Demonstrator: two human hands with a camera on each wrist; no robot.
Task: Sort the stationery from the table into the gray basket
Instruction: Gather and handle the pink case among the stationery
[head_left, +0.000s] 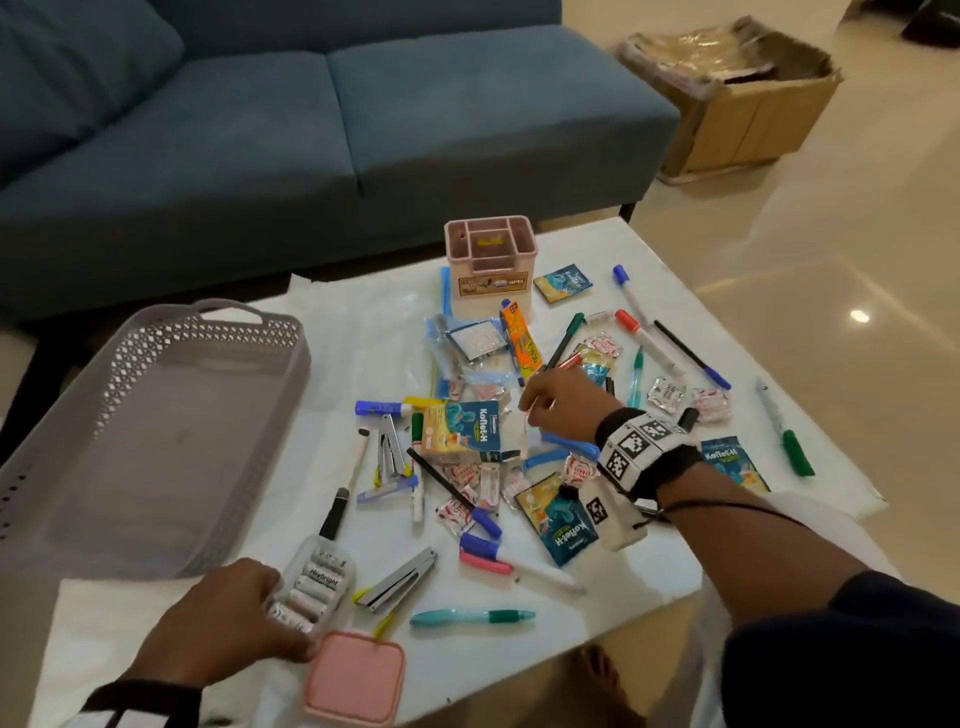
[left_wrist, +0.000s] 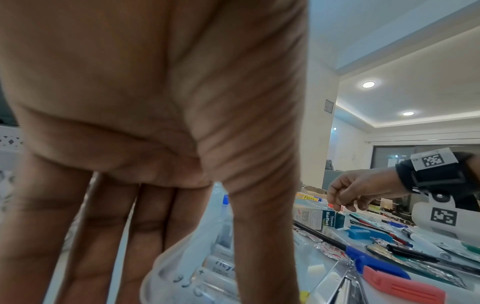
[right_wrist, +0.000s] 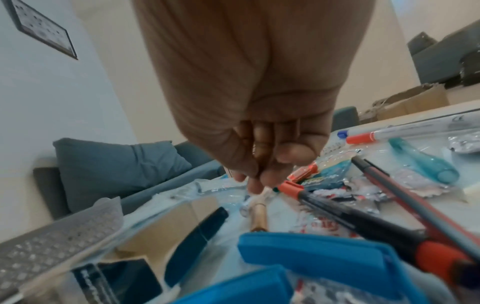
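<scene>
The gray basket (head_left: 150, 431) stands empty at the table's left. Pens, markers and staplers (head_left: 400, 579) lie mixed with medicine packets across the white table (head_left: 649, 561). My right hand (head_left: 527, 405) hovers over the middle of the pile with curled fingers. In the right wrist view its fingertips (right_wrist: 255, 188) pinch the end of a thin tan stick (right_wrist: 258, 216). At the near left, my left hand (head_left: 283, 629) holds the near end of a clear battery case (head_left: 317, 587), thumb (left_wrist: 262, 236) on one side and straight fingers (left_wrist: 103, 236) on the other.
A pink compartment organizer (head_left: 491, 254) stands at the table's far side. A pink square box (head_left: 356, 675) sits at the near edge. A blue sofa (head_left: 311, 130) lies behind the table, with a cardboard box (head_left: 737, 104) on the floor at the right.
</scene>
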